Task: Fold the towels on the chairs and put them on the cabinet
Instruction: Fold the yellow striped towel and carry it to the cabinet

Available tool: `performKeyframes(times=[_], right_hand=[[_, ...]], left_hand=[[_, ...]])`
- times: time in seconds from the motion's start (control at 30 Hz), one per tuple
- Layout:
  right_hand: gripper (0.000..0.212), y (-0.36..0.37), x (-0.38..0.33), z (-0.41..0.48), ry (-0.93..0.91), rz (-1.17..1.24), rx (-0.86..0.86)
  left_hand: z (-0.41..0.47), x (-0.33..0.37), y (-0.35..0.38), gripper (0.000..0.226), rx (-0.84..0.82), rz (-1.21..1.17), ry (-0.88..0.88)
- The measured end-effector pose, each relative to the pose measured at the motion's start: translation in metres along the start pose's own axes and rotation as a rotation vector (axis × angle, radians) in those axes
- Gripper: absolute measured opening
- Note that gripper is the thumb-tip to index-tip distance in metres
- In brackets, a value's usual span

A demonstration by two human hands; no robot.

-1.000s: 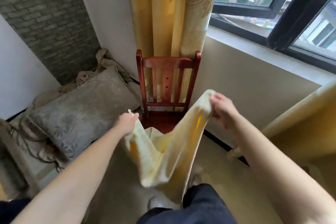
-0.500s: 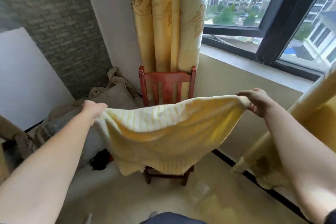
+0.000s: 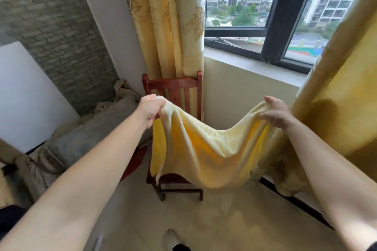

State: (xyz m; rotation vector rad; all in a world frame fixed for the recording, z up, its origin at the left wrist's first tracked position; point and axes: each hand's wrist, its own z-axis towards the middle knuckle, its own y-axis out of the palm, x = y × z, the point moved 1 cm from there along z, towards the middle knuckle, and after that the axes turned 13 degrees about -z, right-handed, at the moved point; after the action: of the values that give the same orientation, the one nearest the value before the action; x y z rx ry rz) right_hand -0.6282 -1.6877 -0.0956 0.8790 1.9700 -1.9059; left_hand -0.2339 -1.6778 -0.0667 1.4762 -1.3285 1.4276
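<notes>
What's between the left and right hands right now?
In the head view, the yellow towel spans the gap: it sags in a slack curve from the left hand to the right hand, each gripping an upper corner.

**Yellows, red wood and grey brick**

The towel point(image 3: 206, 149) is pale yellow with faint ribbed stripes on one face and a deeper golden yellow on the other. The chair point(image 3: 173, 83) is glossy reddish-brown wood. The far curtain point(image 3: 163, 26) is gold with a lighter leaf pattern, and the right curtain point(image 3: 336, 98) is plain mustard. The brick wall point(image 3: 51, 26) on the left is grey-brown. The cushion point(image 3: 85, 140) is grey with a faint leaf print. The window frame point(image 3: 273, 26) is black and the floor point(image 3: 204, 220) beige.
</notes>
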Motion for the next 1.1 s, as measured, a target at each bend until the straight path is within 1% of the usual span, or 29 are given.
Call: performKeyframes(times=[0.03, 0.07, 0.1, 0.17, 0.23, 0.27, 0.33, 0.4, 0.47, 0.5, 0.57, 0.67, 0.8, 1.0, 1.07, 1.1], right_hand=[[0.076, -0.002, 0.006, -0.006, 0.001, -0.062, -0.017], [0.076, -0.004, 0.01, -0.011, 0.007, -0.106, -0.023], [0.073, -0.006, 0.014, -0.015, 0.01, -0.13, -0.011], [0.062, -0.011, 0.02, -0.022, 0.019, -0.11, 0.057], [0.055, -0.016, 0.024, -0.026, 0.021, -0.081, 0.155], [0.056, -0.019, 0.027, -0.028, 0.011, -0.082, 0.174], [0.069, -0.024, 0.029, -0.029, -0.041, -0.146, 0.122], [0.081, -0.027, 0.035, -0.032, -0.068, -0.29, 0.032], [0.082, -0.03, 0.042, -0.036, -0.036, -0.42, 0.023], [0.08, -0.031, 0.048, -0.037, -0.014, -0.463, 0.062], [0.068, -0.035, 0.062, -0.039, 0.046, -0.483, 0.17], [0.06, -0.038, 0.082, -0.037, 0.147, -0.371, 0.283], [0.048, -0.043, 0.087, -0.042, 0.213, -0.287, 0.354], [0.037, -0.06, 0.082, -0.053, 0.219, -0.309, 0.448], [0.037, -0.067, 0.078, -0.058, 0.23, -0.354, 0.454], [0.04, -0.069, 0.075, -0.059, 0.247, -0.367, 0.464]], left_hand=[[-0.006, -0.001, 0.008, 0.037, -0.032, 0.054, 0.057], [-0.013, 0.002, 0.014, 0.046, -0.035, 0.138, 0.11], [-0.02, 0.005, 0.019, 0.049, -0.027, 0.257, 0.18], [-0.033, 0.008, 0.024, 0.042, 0.004, 0.33, 0.277], [-0.035, 0.006, 0.024, 0.036, 0.02, 0.35, 0.33], [-0.035, 0.004, 0.022, 0.036, 0.02, 0.363, 0.33], [-0.036, 0.0, 0.011, 0.04, 0.013, 0.456, 0.325], [-0.035, -0.006, -0.003, 0.042, 0.048, 0.553, 0.328], [-0.033, -0.014, -0.018, 0.038, 0.103, 0.634, 0.315], [-0.031, -0.02, -0.025, 0.035, 0.135, 0.657, 0.297], [-0.031, -0.029, -0.038, 0.032, 0.185, 0.68, 0.24], [-0.033, -0.047, -0.052, 0.03, 0.196, 0.71, 0.149], [-0.032, -0.058, -0.06, 0.027, 0.171, 0.842, 0.151], [-0.019, -0.059, -0.076, 0.025, 0.141, 1.181, 0.136], [-0.011, -0.061, -0.088, 0.023, 0.142, 1.252, 0.123], [-0.001, -0.064, -0.098, 0.022, 0.161, 1.245, 0.109]])
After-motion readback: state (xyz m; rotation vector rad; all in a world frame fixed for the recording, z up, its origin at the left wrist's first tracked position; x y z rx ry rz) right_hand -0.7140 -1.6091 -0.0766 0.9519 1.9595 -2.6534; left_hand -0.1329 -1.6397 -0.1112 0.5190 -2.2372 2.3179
